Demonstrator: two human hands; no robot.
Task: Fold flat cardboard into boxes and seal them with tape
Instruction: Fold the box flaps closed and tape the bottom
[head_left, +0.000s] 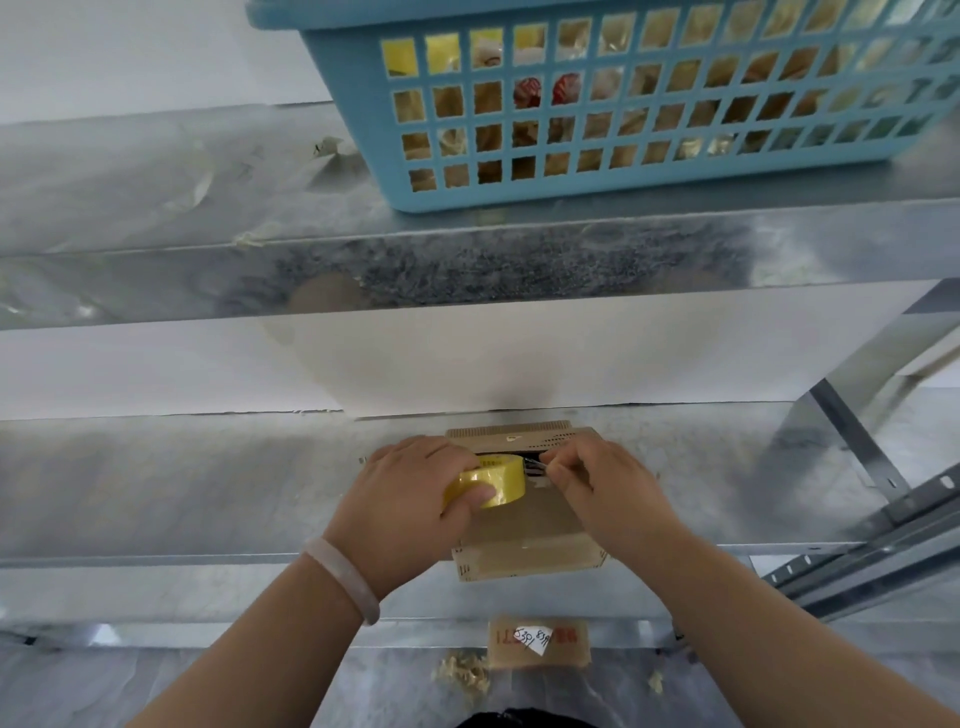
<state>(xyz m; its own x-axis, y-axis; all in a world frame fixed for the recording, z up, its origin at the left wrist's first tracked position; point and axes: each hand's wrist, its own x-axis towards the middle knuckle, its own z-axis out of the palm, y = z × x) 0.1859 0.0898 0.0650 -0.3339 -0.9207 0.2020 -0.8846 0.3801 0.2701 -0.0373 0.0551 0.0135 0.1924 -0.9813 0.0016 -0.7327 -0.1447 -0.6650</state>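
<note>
A small brown cardboard box (530, 540) stands on the metal shelf (182, 483), with clear tape laid over its top and front. My left hand (410, 499) grips a yellow tape roll (485, 480) on top of the box. My right hand (602, 483) is just right of the roll and pinches a small dark metal tool (535, 467) at the tape's edge. Both hands hide the middle of the box top.
A blue plastic basket (597, 171) filled with packets sits on the upper shelf (156, 208). A labelled tape patch (537, 642) is stuck on the shelf's front lip, with tape scraps (462, 673) below. Metal frame rails (883, 525) run at the right.
</note>
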